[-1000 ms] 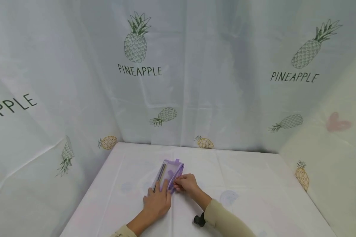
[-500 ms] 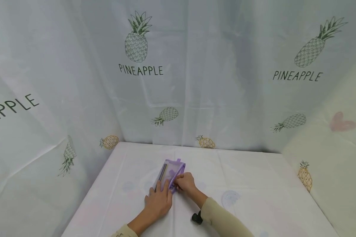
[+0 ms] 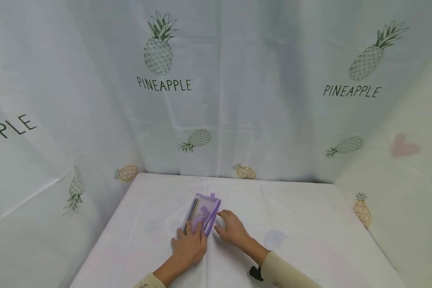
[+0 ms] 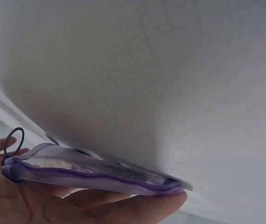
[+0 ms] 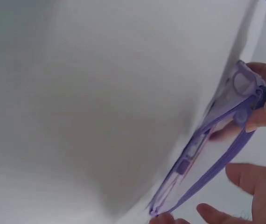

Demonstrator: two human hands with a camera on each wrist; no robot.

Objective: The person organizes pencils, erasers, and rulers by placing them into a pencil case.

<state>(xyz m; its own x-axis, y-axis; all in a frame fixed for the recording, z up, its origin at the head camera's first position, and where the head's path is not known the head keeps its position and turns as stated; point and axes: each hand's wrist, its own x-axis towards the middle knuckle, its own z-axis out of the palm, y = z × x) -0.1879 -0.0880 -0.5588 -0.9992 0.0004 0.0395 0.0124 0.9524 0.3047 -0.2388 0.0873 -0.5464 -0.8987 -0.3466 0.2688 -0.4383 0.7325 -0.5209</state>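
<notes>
A purple-edged mesh pencil case (image 3: 208,206) lies on the white-covered table. Pencils (image 3: 191,212) and purple items show through its mesh. My left hand (image 3: 188,246) presses the case's near end with spread, fairly straight fingers. In the left wrist view a dark purple loop (image 4: 14,140) sticks up from one end. My right hand (image 3: 234,229) is just right of the zip side, fingers extended and loosely bent, holding nothing. In the right wrist view the case's mouth gapes between its purple zip edges (image 5: 217,165), and a purple ring (image 5: 243,82) shows inside one end.
A black cylindrical object (image 3: 255,273) is by the right sleeve (image 3: 286,272). White curtains (image 3: 252,100) printed with pineapples hang behind the table and along both sides. The white tabletop (image 3: 299,216) extends to the right of the hands.
My right hand has let go of the case's zip side and drawn slightly to the right, its fingers loosening. My left hand stays on the case. The head view has shifted slightly.
</notes>
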